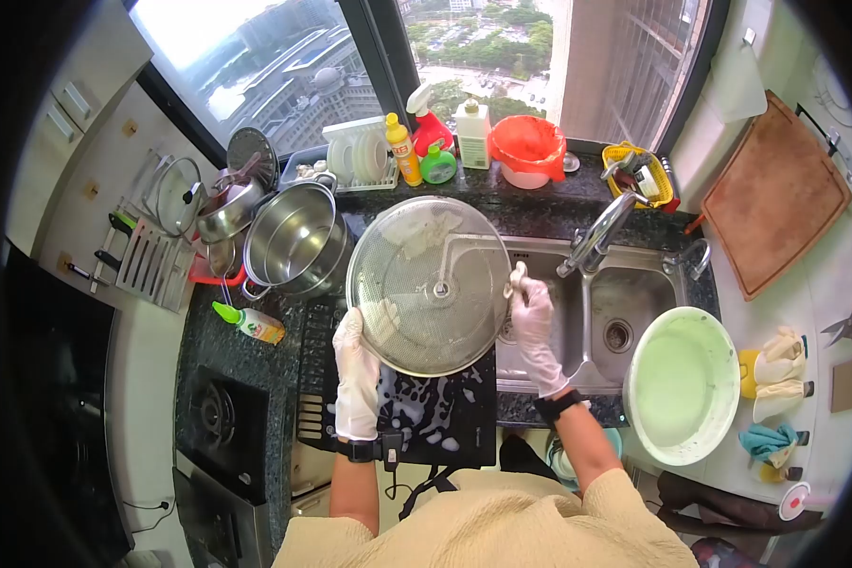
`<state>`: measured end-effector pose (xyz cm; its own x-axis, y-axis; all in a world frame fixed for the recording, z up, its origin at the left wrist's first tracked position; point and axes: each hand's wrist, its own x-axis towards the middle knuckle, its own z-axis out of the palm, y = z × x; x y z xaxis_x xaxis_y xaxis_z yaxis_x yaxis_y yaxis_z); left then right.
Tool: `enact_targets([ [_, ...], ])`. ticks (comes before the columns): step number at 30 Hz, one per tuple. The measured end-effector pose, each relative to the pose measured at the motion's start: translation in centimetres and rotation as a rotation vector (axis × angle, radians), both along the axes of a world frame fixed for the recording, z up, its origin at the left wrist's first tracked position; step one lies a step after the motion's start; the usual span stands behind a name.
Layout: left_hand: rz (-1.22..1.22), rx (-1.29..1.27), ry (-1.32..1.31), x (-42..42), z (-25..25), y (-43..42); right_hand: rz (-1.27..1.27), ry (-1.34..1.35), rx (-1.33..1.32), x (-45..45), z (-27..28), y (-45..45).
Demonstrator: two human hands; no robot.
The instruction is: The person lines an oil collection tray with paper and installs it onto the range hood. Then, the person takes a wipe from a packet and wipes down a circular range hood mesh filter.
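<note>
A large round see-through pot lid (417,327) with a thin metal rim is held up over the counter beside the sink. My left hand (355,364), in a whitish glove, grips its lower left rim, and the fingers show through the lid. At the lid's right edge, my gloved right hand (532,317) is closed on a small crumpled whitish cloth (516,278). Whether the cloth touches the lid I cannot tell. Beneath the lid lies a black board (464,407) wet with suds. The double steel sink (587,308) is to the right.
A deep steel pot (293,241) stands left of the lid. Bottles (402,151), a dish rack (360,156) and a red-lined bin (527,151) line the windowsill. The faucet (601,232) juts over the sink. A white basin (682,386) of pale green liquid sits at right.
</note>
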<state>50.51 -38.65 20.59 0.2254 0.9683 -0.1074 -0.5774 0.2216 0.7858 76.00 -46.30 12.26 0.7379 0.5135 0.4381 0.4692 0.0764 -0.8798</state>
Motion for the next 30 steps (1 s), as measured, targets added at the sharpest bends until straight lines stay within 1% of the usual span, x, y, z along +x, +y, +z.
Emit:
enact_targets([
  [1, 0.033, -0.004, -0.016, 0.3, -0.1, 0.2, -0.003, 0.004, 0.023, 0.2, 0.9, 0.3],
  [4, 0.082, -0.049, -0.127, 1.4, -1.1, 0.8, 0.020, 0.102, 0.042, -2.6, -0.8, 0.0],
  [5, 0.090, -0.069, -0.173, 1.8, -1.3, 0.9, 0.040, 0.093, 0.066, -4.4, -0.8, -0.6],
  [7, 0.131, -0.099, -0.167, 2.6, -1.5, 0.7, 0.024, 0.100, 0.009, -7.4, -2.2, -1.8],
  [9, 0.122, -0.079, -0.214, 3.3, -2.0, 0.5, 0.074, -0.017, 0.011, -9.6, 0.5, -2.9],
  [10, 0.106, -0.099, -0.258, 3.6, -2.5, 0.6, 0.122, -0.069, 0.009, -10.6, 0.4, -3.0],
  [11, 0.110, -0.090, -0.266, 4.1, -2.5, 0.4, 0.137, -0.204, 0.054, -11.4, 1.1, -2.8],
  [13, 0.087, -0.111, -0.251, 5.1, -2.2, -0.3, 0.165, -0.324, 0.065, -12.2, 3.1, -2.0],
  [15, 0.036, -0.017, -0.184, 5.6, -1.9, -1.3, 0.248, -0.429, 0.114, -11.7, 5.1, -0.3],
  [16, -0.030, 0.029, -0.116, 5.1, -3.0, -1.5, 0.286, -0.482, 0.130, -11.5, 6.8, 0.6],
  [17, -0.099, 0.073, -0.048, 5.1, -2.7, -1.8, 0.321, -0.537, 0.144, -11.1, 8.2, 1.5],
  [18, -0.027, -0.006, -0.133, 5.6, -2.4, -2.6, 0.330, -0.577, 0.140, -10.8, 9.5, 2.4],
  [20, -0.045, -0.001, -0.081, 5.3, -2.9, -3.3, 0.345, -0.655, 0.132, -10.0, 11.5, 4.5],
  [22, -0.041, 0.035, -0.014, 4.7, -4.2, -3.4, 0.330, -0.745, 0.067, -8.1, 12.6, 6.5],
  [23, -0.076, 0.019, -0.024, 4.5, -3.5, -3.6, 0.326, -0.787, 0.033, -7.0, 12.9, 7.4],
  [25, -0.138, -0.007, -0.051, 4.3, -1.4, -3.7, 0.223, -0.738, -0.321, -3.2, 12.0, 10.1],
  [26, -0.110, 0.003, -0.057, 4.2, -1.5, -3.6, 0.235, -0.505, -0.032, -1.4, 10.4, 10.8],
  [27, -0.103, 0.023, -0.049, 4.1, -1.7, -3.4, 0.205, -0.500, 0.102, -1.0, 9.9, 10.8],
  [29, -0.099, 0.058, -0.036, 4.1, -2.0, -2.9, 0.186, -0.754, -0.077, -3.3, 10.1, 9.5],
  [30, -0.091, 0.043, -0.048, 4.2, -1.6, -2.5, 0.358, -0.783, -0.065, -5.5, 11.6, 7.0],
])
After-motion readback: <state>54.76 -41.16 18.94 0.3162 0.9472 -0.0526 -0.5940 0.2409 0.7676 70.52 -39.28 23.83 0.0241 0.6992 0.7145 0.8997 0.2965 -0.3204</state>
